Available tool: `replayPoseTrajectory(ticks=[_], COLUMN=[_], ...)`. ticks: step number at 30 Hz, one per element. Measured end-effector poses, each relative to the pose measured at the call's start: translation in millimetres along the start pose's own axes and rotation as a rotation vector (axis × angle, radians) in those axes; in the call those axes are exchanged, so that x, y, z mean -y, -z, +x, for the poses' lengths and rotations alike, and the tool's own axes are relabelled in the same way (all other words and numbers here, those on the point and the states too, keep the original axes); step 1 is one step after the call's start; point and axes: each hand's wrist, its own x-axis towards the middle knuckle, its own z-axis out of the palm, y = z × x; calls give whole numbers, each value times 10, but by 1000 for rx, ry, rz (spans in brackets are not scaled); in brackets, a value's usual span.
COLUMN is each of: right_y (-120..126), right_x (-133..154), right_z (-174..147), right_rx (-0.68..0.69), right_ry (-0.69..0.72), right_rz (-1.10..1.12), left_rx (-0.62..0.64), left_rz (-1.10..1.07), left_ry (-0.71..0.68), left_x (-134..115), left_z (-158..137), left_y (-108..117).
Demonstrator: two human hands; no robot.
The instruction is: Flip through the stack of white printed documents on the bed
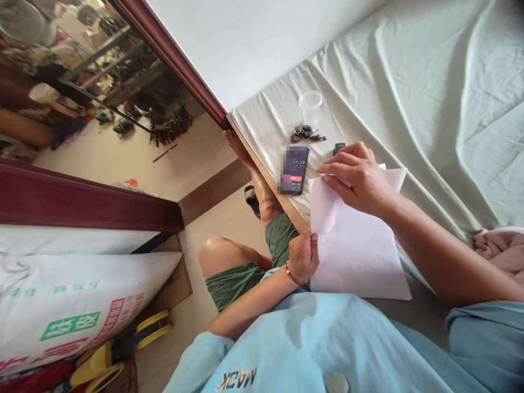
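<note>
A white sheet of paper lies on the bed sheet near the bed's edge, one corner folded over. My left hand pinches the paper's near left edge. My right hand presses flat on the folded far corner, fingers together. A black phone with a lit screen lies just left of my right hand. Beyond it are a bunch of keys, a small dark object and a clear plastic cup.
A pink cloth lies at the right on the bed. My knees in green shorts hang over the floor. A printed white sack and a yellow tool lie at the left. A dark red door frame runs along the wall.
</note>
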Motion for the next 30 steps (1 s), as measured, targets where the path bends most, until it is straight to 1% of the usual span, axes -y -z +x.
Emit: replayPoseTrajectory(ticks=[2,4,7,10,12,17,21,22,24,26,30], right_y=[35,77,129,147,137,107,215,263,356,420,409], right_x=[-6,-11,-10,4,21,31,-90,-134,-215,-261,-228], right_z=[17,33,49,61,74,93,-21,-83,-245,-443,-805], right_rx=[44,82,96,69,34,-26,-105,-131,-223,-230,-134], right_ry=[13,21,20,9,-7,-51,-85,-112,-237,-366,-703], right_rz=[15,30,34,20,16,-20,-54,-43,-22,-16,84], left_rx=[-3,1,12,84,138,197,206,196,170,151,133], left_rz=[-27,-74,-171,-260,-304,-329,-374,-385,-410,-438,-484], left_ry=[3,48,209,397,473,480,541,570,627,681,738], left_x=[5,18,40,39,27,33,147,186,256,302,319], left_z=[-8,-14,0,42,71,105,55,29,-31,-86,-142], left_y=[-3,-8,-10,3,15,76,208,246,308,341,311])
